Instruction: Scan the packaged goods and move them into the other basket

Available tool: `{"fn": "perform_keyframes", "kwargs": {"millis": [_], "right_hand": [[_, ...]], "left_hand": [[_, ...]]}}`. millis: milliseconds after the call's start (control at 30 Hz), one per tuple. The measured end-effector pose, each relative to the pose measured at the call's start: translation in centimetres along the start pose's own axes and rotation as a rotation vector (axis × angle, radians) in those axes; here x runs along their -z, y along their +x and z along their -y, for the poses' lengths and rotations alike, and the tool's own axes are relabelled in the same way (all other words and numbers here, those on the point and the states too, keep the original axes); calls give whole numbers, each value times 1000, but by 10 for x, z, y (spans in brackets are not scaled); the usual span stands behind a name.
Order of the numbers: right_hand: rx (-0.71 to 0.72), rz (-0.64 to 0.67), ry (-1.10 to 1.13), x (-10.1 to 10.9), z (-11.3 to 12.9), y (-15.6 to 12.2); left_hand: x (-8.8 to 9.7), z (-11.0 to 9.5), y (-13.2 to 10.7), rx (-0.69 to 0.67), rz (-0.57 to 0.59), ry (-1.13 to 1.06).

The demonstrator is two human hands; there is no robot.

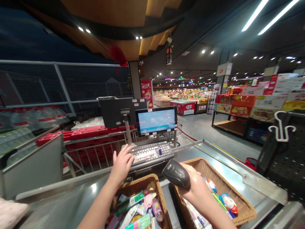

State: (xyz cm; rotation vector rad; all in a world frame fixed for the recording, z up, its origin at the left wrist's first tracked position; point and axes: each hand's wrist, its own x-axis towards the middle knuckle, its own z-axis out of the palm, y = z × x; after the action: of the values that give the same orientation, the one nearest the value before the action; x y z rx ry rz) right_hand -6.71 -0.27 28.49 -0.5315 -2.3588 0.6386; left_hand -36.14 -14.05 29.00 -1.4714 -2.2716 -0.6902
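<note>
My left hand point(122, 165) is at the left end of the black keyboard point(152, 151), fingers spread and nothing held in it. In my right hand point(194, 181) is a black handheld barcode scanner point(175, 173), its head pointing left. Behind the keyboard stands a lit monitor point(156, 120) with a blue and white screen. Below my left hand, a wicker basket point(157, 184) holds several packaged goods, among them a green box point(130, 202) and a small bottle with a pink-purple label point(157, 210). A second wicker basket point(244, 214) lies under my right forearm, with several colourful packets point(228, 203) in it.
A metal checkout counter point(78, 197) runs beneath everything. Behind it stand a dark second display point(111, 111) and a metal railing point(95, 149). At right are a white hook rack point(282, 127) and stacked gift boxes point(243, 105). A pale pink item point(11, 213) lies at the left edge.
</note>
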Motion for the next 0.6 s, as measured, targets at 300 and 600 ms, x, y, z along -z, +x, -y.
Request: {"fn": "perform_keyframes", "kwargs": {"millis": [300,600], "right_hand": [[26,18,28,-14,7,-2],[45,73,62,-32,15,-4]], "left_hand": [[5,17,-24,37,34,13],[1,35,-76,97,104,16]]}}
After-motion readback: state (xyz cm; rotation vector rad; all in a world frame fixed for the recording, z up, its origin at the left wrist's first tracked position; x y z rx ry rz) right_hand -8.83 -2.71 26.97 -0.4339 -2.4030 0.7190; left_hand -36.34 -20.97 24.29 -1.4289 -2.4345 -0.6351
